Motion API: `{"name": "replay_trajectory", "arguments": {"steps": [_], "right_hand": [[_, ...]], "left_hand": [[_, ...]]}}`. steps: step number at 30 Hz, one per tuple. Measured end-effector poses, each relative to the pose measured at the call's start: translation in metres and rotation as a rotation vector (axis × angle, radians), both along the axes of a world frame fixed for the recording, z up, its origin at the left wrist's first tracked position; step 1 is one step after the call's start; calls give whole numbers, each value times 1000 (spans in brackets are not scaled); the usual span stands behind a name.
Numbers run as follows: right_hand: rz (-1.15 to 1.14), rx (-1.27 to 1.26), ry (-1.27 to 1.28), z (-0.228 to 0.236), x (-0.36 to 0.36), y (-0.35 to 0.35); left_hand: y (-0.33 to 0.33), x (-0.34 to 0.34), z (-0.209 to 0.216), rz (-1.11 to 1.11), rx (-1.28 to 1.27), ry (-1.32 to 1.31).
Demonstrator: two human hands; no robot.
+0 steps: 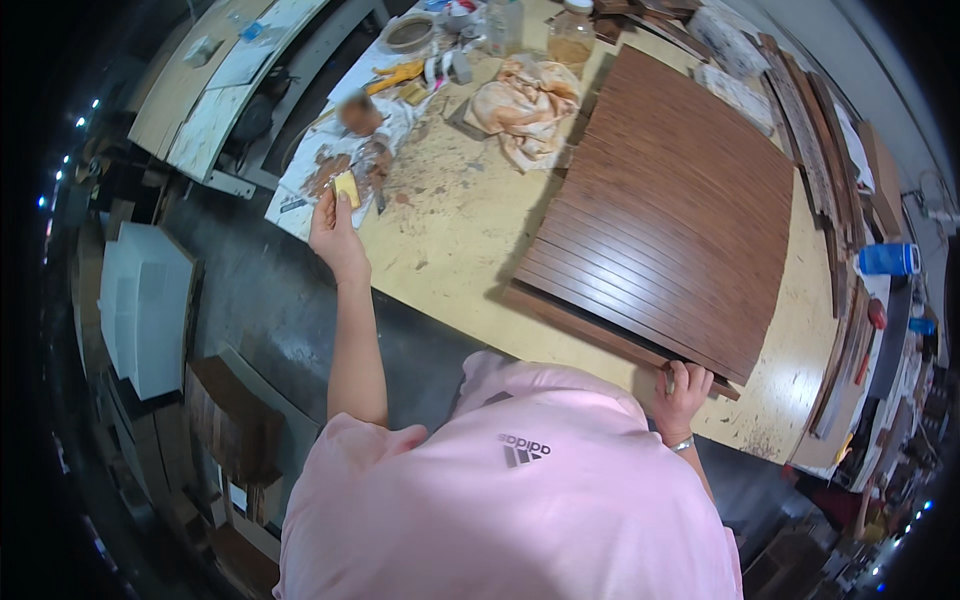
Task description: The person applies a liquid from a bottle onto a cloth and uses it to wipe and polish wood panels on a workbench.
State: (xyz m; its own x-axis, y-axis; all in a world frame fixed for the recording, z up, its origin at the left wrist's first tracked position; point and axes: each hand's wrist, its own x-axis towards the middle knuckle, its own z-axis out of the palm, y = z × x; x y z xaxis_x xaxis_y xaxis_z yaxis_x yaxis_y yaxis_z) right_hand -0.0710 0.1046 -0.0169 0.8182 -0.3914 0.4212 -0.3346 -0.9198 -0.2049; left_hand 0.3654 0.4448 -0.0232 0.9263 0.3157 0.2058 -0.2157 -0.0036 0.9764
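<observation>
My left hand (338, 235) pinches a small yellow rectangular scraper (346, 188) between thumb and fingers. It hovers by brown paste (325, 172) smeared on a white sheet at the table's left edge. A large brown wooden panel (670, 210) with grooved lines lies on the right half of the table, raised a little above it on a brown frame (600, 335). At the panel's near right corner, my right hand (682, 395) grips the edge with curled fingers. The underside of the panel is hidden.
A stained cloth (525, 105) lies left of the panel, near a jar of amber contents (572, 38). A round bowl (408, 34) and yellow glove-like item (396, 76) sit at the far left. Wood strips (805, 130) and a blue container (888, 259) line the right.
</observation>
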Motion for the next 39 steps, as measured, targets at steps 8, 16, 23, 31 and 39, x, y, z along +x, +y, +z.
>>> {"name": "replay_trajectory", "arguments": {"steps": [8, 16, 23, 31, 39], "right_hand": [[20, 280, 120, 20, 6, 12], [-137, 1051, 204, 86, -6, -3], [-290, 1285, -53, 118, 0, -5], [-366, 1298, -176, 125, -6, 6], [-396, 1259, -224, 115, -22, 15]], "left_hand": [[-59, -24, 44, -305, -377, 186], [-116, -66, 95, -768, -625, 169], [-176, -103, 115, -979, -197, 21], [-212, -174, 123, -971, 435, -752], [-239, -102, 134, -672, 489, -642]]}}
